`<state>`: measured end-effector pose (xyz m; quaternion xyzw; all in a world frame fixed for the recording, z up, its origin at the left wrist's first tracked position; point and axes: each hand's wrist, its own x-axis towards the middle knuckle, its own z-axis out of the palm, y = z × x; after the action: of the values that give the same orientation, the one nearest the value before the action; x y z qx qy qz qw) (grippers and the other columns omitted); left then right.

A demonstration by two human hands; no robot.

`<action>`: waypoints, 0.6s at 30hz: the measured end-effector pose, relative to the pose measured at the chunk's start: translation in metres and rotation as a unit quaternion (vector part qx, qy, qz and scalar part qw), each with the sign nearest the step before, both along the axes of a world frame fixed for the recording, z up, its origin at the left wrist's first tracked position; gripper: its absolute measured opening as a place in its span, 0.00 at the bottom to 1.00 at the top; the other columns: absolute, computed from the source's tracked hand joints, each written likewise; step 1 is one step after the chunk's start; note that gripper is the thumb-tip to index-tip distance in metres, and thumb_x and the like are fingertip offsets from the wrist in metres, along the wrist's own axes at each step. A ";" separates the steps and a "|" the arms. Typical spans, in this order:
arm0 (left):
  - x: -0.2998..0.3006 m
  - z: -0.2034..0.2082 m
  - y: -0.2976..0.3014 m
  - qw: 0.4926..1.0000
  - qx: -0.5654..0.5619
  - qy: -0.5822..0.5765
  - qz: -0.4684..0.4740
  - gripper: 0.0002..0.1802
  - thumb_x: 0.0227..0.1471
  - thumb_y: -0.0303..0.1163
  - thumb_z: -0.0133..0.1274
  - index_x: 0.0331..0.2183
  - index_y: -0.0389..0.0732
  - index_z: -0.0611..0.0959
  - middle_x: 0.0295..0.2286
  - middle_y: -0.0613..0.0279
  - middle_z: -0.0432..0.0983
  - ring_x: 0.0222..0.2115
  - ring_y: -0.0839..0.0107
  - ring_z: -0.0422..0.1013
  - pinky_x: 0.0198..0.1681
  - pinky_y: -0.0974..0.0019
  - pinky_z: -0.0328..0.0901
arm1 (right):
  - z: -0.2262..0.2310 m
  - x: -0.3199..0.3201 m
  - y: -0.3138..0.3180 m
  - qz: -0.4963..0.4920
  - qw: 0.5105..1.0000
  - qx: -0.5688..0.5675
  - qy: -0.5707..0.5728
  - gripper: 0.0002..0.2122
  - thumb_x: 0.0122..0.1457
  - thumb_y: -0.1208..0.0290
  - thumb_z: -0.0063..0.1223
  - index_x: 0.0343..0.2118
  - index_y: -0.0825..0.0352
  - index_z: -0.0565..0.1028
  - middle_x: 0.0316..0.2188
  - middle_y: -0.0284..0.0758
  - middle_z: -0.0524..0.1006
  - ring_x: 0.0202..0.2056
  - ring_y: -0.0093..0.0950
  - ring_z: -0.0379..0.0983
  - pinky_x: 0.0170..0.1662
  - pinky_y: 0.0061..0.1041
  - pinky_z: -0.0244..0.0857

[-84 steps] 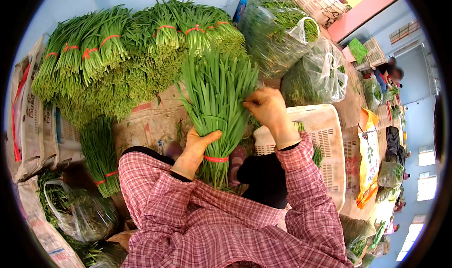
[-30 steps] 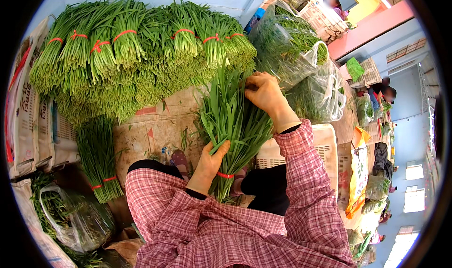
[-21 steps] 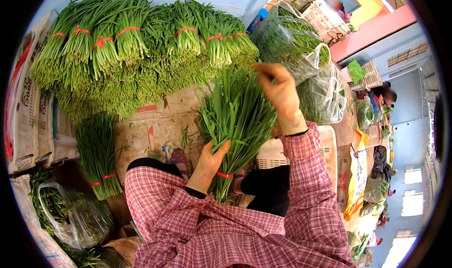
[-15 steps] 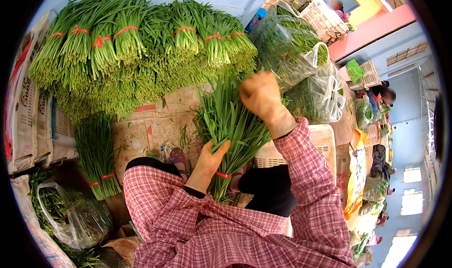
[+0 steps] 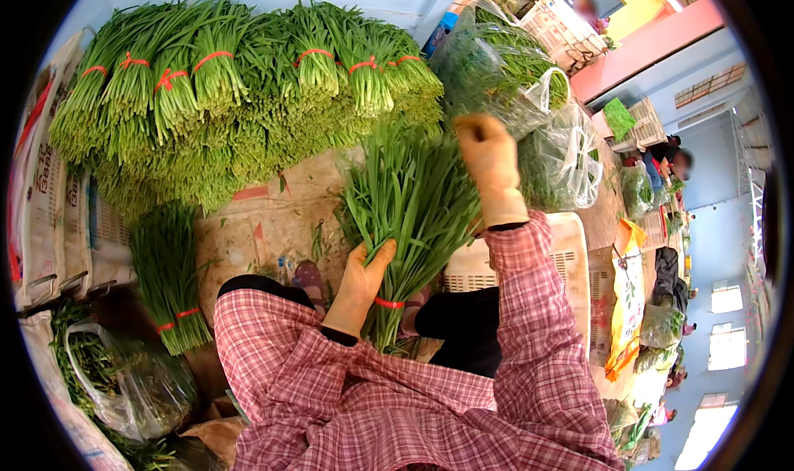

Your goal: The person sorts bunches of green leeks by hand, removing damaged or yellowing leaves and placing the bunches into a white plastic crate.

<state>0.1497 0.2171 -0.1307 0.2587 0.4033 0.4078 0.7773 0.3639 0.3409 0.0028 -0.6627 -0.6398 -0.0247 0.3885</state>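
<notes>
My left hand (image 5: 362, 282), in a tan glove, is wrapped round the middle of a bunch of long-leaved greens (image 5: 405, 215). The leaves fan out away from me. Lower down, a red tie (image 5: 389, 303) circles the pale stems between my knees. To the right of the leaf tips my right hand (image 5: 488, 167), gloved alike, is raised with its fingers curled closed. Whatever it may hold is hidden. Another tied bunch of greens (image 5: 164, 264) lies on the left. At the back stands a large pile of greens (image 5: 240, 140), several bunches on top bound with red ties.
Right of my knee sits a cream plastic crate (image 5: 571, 248). Behind it are clear plastic bags of greens (image 5: 562, 169). A yellow and white sack (image 5: 626, 306) lies further right. Near my left leg is another bag of greens (image 5: 136, 380). Several people are in the distance at right.
My right hand has moved a little to the right and toward me, away from the leaf tips, still closed. My left hand keeps its hold on the bunch. The view has shifted slightly.
</notes>
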 end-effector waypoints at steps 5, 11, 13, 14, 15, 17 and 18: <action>-0.007 0.010 0.009 0.998 0.013 0.062 0.025 0.35 0.60 0.40 0.55 0.58 0.26 0.64 0.53 0.51 0.70 0.53 0.66 0.68 0.56 0.66 0.62 | -0.001 -0.036 -0.084 0.000 0.969 -0.186 0.165 0.21 0.54 0.62 0.66 0.47 0.70 0.76 0.42 0.46 0.79 0.41 0.35 0.78 0.45 0.30 0.72; -0.007 0.046 0.005 0.965 0.243 -0.042 -0.093 0.47 0.58 0.46 0.56 0.68 0.46 0.48 0.66 0.54 0.48 0.66 0.61 0.46 0.67 0.53 0.45 | -0.082 -0.050 -0.150 0.024 0.788 -0.301 0.536 0.35 0.48 0.78 0.69 0.59 0.73 0.61 0.49 0.42 0.75 0.45 0.37 0.76 0.47 0.35 0.73; -0.007 0.050 0.003 0.978 0.196 -0.069 -0.033 0.33 0.58 0.41 0.57 0.61 0.48 0.67 0.58 0.55 0.65 0.60 0.60 0.61 0.62 0.52 0.57 | -0.071 -0.042 -0.150 0.010 0.700 -0.294 0.650 0.27 0.52 0.80 0.62 0.55 0.73 0.65 0.45 0.43 0.76 0.42 0.36 0.77 0.43 0.37 0.76; -0.008 0.033 0.009 0.985 0.145 -0.089 -0.002 0.28 0.57 0.40 0.58 0.58 0.47 0.72 0.55 0.56 0.69 0.57 0.60 0.65 0.59 0.54 0.61 | -0.081 -0.033 -0.152 0.017 0.661 -0.289 0.692 0.25 0.53 0.80 0.60 0.55 0.73 0.66 0.45 0.42 0.76 0.42 0.37 0.77 0.43 0.37 0.76; -0.007 0.022 0.011 0.989 0.092 -0.109 0.026 0.23 0.57 0.38 0.58 0.54 0.46 0.77 0.52 0.56 0.74 0.54 0.60 0.69 0.57 0.55 0.64 | -0.091 -0.024 -0.156 0.021 0.619 -0.281 0.733 0.23 0.54 0.79 0.59 0.54 0.73 0.67 0.44 0.42 0.77 0.41 0.37 0.77 0.42 0.37 0.76; -0.014 -0.020 0.014 0.980 0.110 -0.040 0.160 0.19 0.58 0.36 0.57 0.50 0.41 0.79 0.47 0.56 0.77 0.48 0.61 0.73 0.55 0.55 0.66 | -0.100 -0.021 -0.164 0.050 0.578 -0.281 0.765 0.22 0.56 0.75 0.57 0.53 0.73 0.68 0.45 0.43 0.77 0.43 0.38 0.77 0.45 0.39 0.76; -0.015 -0.023 0.015 0.989 0.035 -0.010 0.146 0.25 0.57 0.37 0.59 0.54 0.39 0.76 0.51 0.56 0.74 0.52 0.62 0.69 0.57 0.58 0.63 | -0.103 -0.021 -0.167 0.060 0.539 -0.279 0.793 0.22 0.56 0.75 0.57 0.54 0.72 0.68 0.45 0.43 0.77 0.43 0.38 0.77 0.46 0.39 0.75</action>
<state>0.1346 0.2317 -0.1538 0.2201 0.4139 0.5334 0.7041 0.3427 0.1738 -0.1003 -0.4468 -0.0831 0.7136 0.5331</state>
